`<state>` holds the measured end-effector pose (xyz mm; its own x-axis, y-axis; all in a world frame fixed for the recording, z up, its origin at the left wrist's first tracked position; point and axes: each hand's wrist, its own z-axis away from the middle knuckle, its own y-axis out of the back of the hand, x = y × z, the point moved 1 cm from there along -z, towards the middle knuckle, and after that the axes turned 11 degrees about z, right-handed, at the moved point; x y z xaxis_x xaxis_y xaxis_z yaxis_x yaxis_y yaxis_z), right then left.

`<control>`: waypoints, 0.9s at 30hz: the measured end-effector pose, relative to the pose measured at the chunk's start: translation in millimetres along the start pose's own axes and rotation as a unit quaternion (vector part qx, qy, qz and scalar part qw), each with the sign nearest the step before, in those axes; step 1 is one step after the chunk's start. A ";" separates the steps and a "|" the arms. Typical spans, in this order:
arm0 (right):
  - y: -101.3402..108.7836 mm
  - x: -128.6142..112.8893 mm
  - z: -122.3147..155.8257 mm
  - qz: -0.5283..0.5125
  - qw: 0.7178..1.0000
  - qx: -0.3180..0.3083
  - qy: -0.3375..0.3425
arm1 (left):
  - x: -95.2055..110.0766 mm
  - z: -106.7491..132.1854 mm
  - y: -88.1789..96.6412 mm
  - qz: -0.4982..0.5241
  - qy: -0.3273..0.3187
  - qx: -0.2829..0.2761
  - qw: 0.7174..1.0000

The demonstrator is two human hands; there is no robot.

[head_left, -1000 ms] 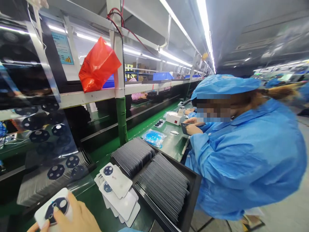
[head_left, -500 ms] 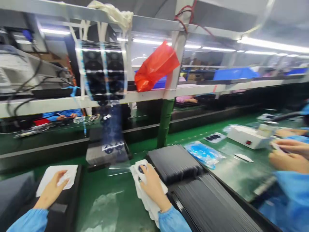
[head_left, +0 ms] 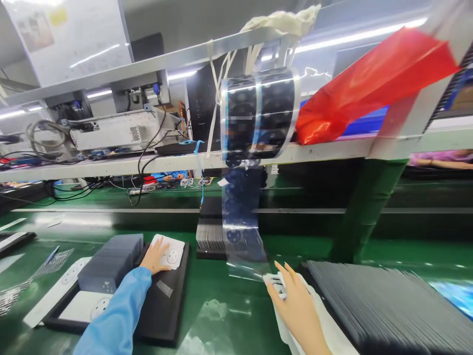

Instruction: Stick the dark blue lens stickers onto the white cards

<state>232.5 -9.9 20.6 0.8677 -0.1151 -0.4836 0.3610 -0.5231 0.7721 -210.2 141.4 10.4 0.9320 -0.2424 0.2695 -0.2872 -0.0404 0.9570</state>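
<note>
Left hand: its fingers (head_left: pixel 161 245) lie over a white panel (head_left: pixel 178 249) at the far end of a black tray (head_left: pixel 157 318); whether it grips an edge cannot be told.
Left panel's risk: dragging fingers could scuff it or push it off the tray.
Hanging film: a bluish strip (head_left: pixel 240 202) drops from a dark roll (head_left: pixel 275 116), its lower end near the right hand (head_left: pixel 297 301); a careless swing could snag it.
Right hand: blurred, fingers stretched and parted over a pile of white panels (head_left: pixel 284 325), not closed round anything visible.
Pile's risk: uneven pressure could fan the panels into the grey sheets (head_left: pixel 391 301) just beside.
Bench: glossy green surface (head_left: pixel 207 320), probably slippery.
Room: equipment (head_left: pixel 114 130) on a shelf (head_left: pixel 84 170), a red bag (head_left: pixel 369 88), another person's pink sleeve (head_left: pixel 432 158).
</note>
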 end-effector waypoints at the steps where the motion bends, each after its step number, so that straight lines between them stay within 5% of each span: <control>1: 0.2 -5.2 -3.5 -0.022 1.000 -0.003 -0.007 | 1.2 -3.9 -0.2 0.005 0.000 0.003 1.000; 6: 6.1 -26.0 -28.5 -0.197 0.980 -0.028 -0.013 | 10.8 -1.6 4.3 0.032 -0.021 0.044 0.998; 12: 8.8 -38.3 -53.0 -0.366 0.916 -0.151 0.062 | 33.8 20.4 18.6 0.091 0.006 0.134 0.987; 17: 16.1 -42.3 -47.4 -0.330 0.937 -0.083 0.075 | 87.7 27.1 25.4 0.372 0.096 0.272 0.882; 20: 24.3 -44.9 -41.4 -0.307 0.942 -0.029 0.133 | 132.6 30.6 21.4 0.434 0.057 0.222 0.871; 22: 29.8 -45.8 -38.6 -0.287 0.940 0.005 0.186 | 163.6 36.1 19.5 0.519 0.007 0.159 0.840; 26: 37.1 -43.8 -34.7 -0.207 0.936 0.089 0.270 | 218.2 49.6 22.5 0.727 -0.090 -0.019 0.681; 27: 38.0 -42.9 -33.7 -0.182 0.934 0.114 0.285 | 228.0 51.9 23.3 0.744 -0.098 -0.047 0.659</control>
<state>220.5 3.5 84.5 0.7663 0.5400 -0.3482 0.6415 -0.6134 0.4606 -15.8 34.9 88.5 -0.4159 -0.0667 0.9069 -0.8279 0.4405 -0.3473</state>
